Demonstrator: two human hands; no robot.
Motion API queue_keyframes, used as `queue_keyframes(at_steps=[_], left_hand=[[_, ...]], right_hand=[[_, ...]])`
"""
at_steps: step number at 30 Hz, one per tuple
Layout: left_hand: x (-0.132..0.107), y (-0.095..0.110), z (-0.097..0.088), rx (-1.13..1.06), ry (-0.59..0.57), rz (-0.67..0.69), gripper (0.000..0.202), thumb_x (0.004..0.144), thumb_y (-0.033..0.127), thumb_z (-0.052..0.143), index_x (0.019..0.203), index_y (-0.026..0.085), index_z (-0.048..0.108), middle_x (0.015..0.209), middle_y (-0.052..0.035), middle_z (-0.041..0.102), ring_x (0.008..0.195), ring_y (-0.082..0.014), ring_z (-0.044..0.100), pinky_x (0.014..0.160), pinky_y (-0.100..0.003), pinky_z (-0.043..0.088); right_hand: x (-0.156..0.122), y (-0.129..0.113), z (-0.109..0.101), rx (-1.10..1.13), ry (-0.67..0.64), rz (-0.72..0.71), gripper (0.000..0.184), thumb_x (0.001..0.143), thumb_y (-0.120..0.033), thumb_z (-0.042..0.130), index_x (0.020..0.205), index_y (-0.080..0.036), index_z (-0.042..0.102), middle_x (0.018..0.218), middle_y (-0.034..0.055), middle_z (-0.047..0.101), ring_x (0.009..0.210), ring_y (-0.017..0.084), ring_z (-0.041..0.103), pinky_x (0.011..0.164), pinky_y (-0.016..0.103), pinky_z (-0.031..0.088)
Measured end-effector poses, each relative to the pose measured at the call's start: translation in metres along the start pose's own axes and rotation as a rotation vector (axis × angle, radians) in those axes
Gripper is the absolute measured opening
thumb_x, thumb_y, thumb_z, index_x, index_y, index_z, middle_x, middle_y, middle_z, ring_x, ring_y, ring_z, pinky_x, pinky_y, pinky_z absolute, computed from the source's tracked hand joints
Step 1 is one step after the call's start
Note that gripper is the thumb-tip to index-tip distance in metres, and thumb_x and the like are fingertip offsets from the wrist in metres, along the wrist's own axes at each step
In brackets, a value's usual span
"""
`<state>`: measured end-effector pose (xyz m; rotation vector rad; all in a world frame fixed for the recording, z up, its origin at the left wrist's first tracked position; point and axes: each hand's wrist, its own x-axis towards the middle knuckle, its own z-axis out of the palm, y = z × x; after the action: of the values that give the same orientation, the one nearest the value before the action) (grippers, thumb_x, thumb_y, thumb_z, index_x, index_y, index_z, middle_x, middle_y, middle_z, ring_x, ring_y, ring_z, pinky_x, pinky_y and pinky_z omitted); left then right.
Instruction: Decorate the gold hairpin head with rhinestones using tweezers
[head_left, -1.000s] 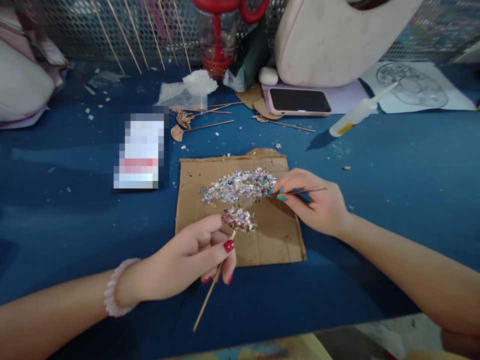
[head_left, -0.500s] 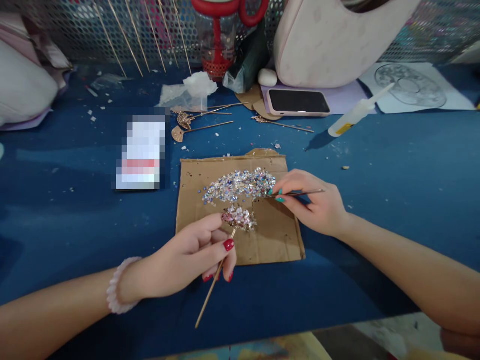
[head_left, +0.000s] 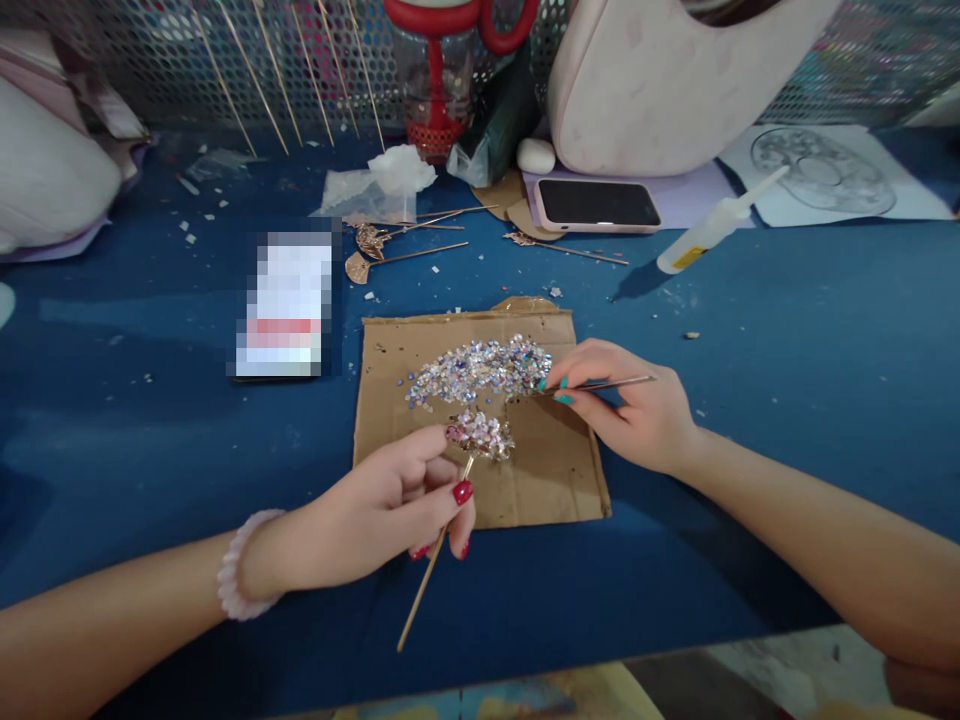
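My left hand (head_left: 397,500) is closed around the thin gold stem of a hairpin (head_left: 484,436), whose head is covered with pink and clear rhinestones. The stem slants down toward me below the fingers. My right hand (head_left: 630,405) pinches tweezers (head_left: 611,384), their tips at the right end of a heap of loose rhinestones (head_left: 480,368). Whether a stone sits in the tips is too small to tell. The silver and blue heap lies on a square of brown cardboard (head_left: 547,475), just beyond the hairpin head.
Bare gold hairpins (head_left: 409,250) lie behind the cardboard. A phone with a lit, blurred screen (head_left: 285,305) is at left, a dark-screened phone (head_left: 598,205) at the back. A glue bottle (head_left: 701,238) stands at right. Behind are a red-lidded cup (head_left: 435,80) and a pale bag (head_left: 667,90).
The hairpin and my left hand have shifted very slightly right. My right hand has barely moved and keeps the tweezers at the edge of the rhinestone heap.
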<state>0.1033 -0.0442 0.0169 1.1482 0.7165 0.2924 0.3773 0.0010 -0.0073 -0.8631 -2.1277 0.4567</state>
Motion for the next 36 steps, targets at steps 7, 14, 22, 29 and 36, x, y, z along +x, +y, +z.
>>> queue_keyframes(at_steps=[7, 14, 22, 29, 36], left_hand=[[0.001, 0.004, -0.001, 0.037, -0.003, -0.050, 0.017, 0.101, 0.028, 0.043, 0.116, 0.018, 0.041, 0.073, 0.0036, 0.061, 0.050, -0.0057, 0.038, 0.050, -0.020, 0.032], [0.001, 0.006, -0.002, 0.037, -0.004, -0.061, 0.025, 0.102, 0.023, 0.042, 0.126, 0.018, 0.040, 0.074, 0.0040, 0.062, 0.052, -0.0054, 0.037, 0.050, -0.019, 0.032], [0.000, 0.007, -0.004, 0.042, -0.040, -0.051, 0.028, 0.103, 0.023, 0.042, 0.130, 0.018, 0.039, 0.075, 0.0040, 0.063, 0.054, -0.0057, 0.038, 0.052, -0.019, 0.032], [0.001, 0.007, -0.006, 0.067, -0.053, -0.039, 0.012, 0.102, 0.026, 0.043, 0.112, 0.018, 0.044, 0.073, 0.0052, 0.060, 0.054, -0.0058, 0.035, 0.050, -0.020, 0.028], [0.002, 0.007, -0.008, 0.093, -0.053, -0.033, 0.021, 0.100, 0.021, 0.043, 0.121, 0.018, 0.047, 0.064, 0.0087, 0.052, 0.056, -0.0074, 0.039, 0.057, -0.022, 0.032]], right_hand=[[-0.003, -0.008, 0.002, 0.176, 0.067, 0.012, 0.014, 0.090, -0.010, 0.058, 0.092, -0.023, 0.059, 0.086, 0.0031, 0.072, 0.081, 0.016, 0.070, 0.071, 0.033, 0.058], [-0.003, -0.027, 0.002, 0.272, 0.127, -0.076, 0.011, 0.090, -0.012, 0.059, 0.093, -0.022, 0.058, 0.084, 0.0056, 0.073, 0.078, 0.018, 0.071, 0.069, 0.035, 0.059], [-0.001, -0.037, -0.003, 0.258, 0.008, -0.174, 0.007, 0.091, -0.012, 0.059, 0.089, -0.019, 0.058, 0.084, 0.0076, 0.074, 0.077, 0.016, 0.071, 0.069, 0.033, 0.060], [-0.003, -0.043, -0.005, 0.217, -0.048, -0.174, 0.010, 0.095, -0.014, 0.058, 0.085, -0.015, 0.059, 0.085, 0.0101, 0.074, 0.081, 0.013, 0.071, 0.076, 0.031, 0.060], [-0.006, -0.046, -0.004, 0.192, -0.058, -0.231, 0.009, 0.094, -0.014, 0.058, 0.085, -0.016, 0.058, 0.085, 0.0104, 0.075, 0.082, 0.015, 0.069, 0.074, 0.033, 0.061]])
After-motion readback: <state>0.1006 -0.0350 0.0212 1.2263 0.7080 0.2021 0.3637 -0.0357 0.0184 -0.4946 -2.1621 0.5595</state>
